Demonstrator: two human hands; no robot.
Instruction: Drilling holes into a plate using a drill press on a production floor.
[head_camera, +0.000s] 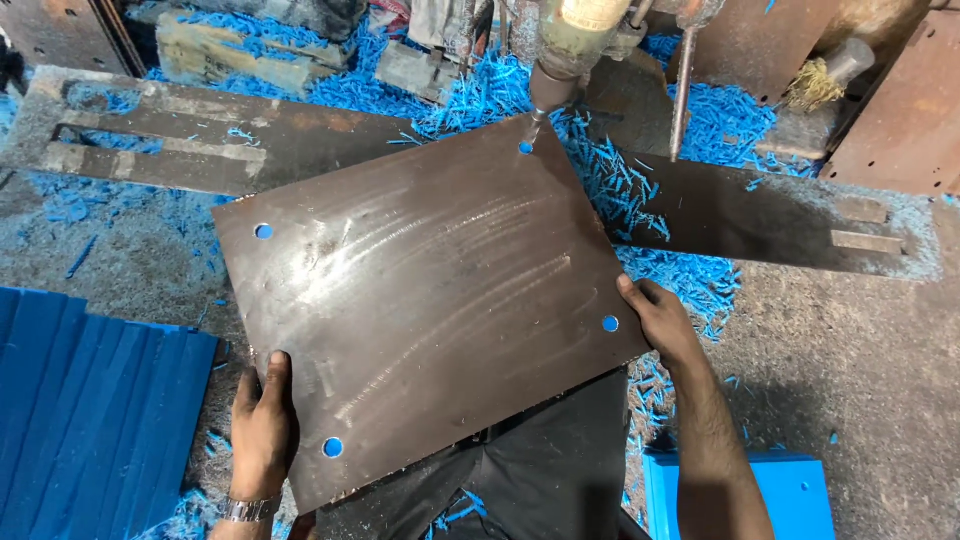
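A large brown metal plate with a round hole near each corner lies tilted under a drill press. My left hand grips its near left corner, thumb on top next to a hole. My right hand holds the near right corner beside another hole. The drill bit under the chuck points into the far corner hole. Blue material shows through all the holes.
Blue plastic shavings cover the long dark machine table and the floor. Stacked blue sheets lie at the left, a blue block at the lower right. Rusty plates and a brush stand at the back right.
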